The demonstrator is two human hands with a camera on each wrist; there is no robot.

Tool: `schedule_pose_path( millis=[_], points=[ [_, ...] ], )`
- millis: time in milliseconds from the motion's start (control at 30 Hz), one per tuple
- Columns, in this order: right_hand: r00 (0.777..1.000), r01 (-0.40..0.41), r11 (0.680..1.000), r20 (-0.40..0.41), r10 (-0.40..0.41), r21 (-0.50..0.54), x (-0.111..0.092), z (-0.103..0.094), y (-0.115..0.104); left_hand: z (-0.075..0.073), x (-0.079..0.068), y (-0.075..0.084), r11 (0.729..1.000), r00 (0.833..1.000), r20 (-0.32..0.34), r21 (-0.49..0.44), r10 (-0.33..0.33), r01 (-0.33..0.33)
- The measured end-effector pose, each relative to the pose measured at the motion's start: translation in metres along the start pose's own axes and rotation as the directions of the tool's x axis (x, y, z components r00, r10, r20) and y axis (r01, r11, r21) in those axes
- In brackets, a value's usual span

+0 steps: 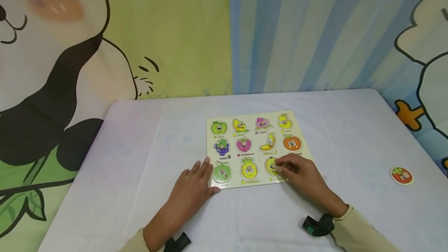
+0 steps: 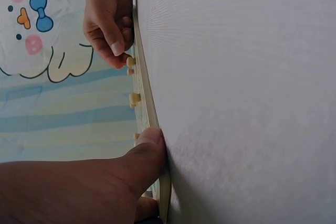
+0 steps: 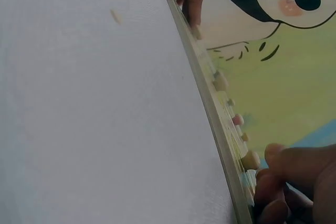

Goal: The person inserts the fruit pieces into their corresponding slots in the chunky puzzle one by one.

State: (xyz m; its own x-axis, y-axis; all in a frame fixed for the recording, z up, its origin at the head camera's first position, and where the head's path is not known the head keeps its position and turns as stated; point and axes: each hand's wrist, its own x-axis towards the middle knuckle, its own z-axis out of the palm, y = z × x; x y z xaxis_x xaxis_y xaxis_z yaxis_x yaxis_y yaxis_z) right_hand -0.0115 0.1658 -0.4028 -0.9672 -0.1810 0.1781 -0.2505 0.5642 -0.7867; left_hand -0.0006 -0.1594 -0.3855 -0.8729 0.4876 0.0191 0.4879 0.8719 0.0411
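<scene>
A pale wooden fruit puzzle board [image 1: 232, 162] lies on the white table, with knobbed fruit pieces in several of its places. My left hand [image 1: 193, 185] rests at its near left corner, fingers extended along the side. Its thumb [image 2: 148, 145] lies against the board's front edge. My right hand [image 1: 303, 176] is over the near right part of the board, thumb and forefinger pinching the knob of a yellow, lemon-like piece [image 1: 269, 165]. The hand hides the board's near right corner. In the right wrist view, a wooden knob [image 3: 251, 160] stands right at the fingertips.
A red tomato-like puzzle piece [image 1: 401, 176] with a knob lies apart on the table [image 1: 357, 139], far to the right. Behind the table hangs a cartoon-printed cloth [image 1: 175, 30]. Black wrist devices sit at both sleeves, such as the right wrist device [image 1: 318, 225].
</scene>
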Motion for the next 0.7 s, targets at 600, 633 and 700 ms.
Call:
schedule_pose_path(
  millis=[600, 633, 700],
  points=[
    [0.933, -0.042, 0.99, -0.361, -0.009, -0.135, -0.013, -0.08, 0.023, 0.0, 0.001, 0.001, 1.0, 1.0, 0.016, 0.003, -0.011, 0.011],
    [0.917, -0.087, 0.985, -0.399, 0.02, -0.15, -0.016, -0.088, 0.026, 0.0, 0.001, 0.001, 1.0, 1.0, 0.021, -0.001, -0.013, 0.013],
    [0.868, -0.212, 0.962, -0.485, 0.105, -0.172, -0.025, -0.105, 0.035, -0.001, 0.001, 0.001, 1.0, 0.999, 0.029, -0.009, -0.019, 0.019]
  ],
)
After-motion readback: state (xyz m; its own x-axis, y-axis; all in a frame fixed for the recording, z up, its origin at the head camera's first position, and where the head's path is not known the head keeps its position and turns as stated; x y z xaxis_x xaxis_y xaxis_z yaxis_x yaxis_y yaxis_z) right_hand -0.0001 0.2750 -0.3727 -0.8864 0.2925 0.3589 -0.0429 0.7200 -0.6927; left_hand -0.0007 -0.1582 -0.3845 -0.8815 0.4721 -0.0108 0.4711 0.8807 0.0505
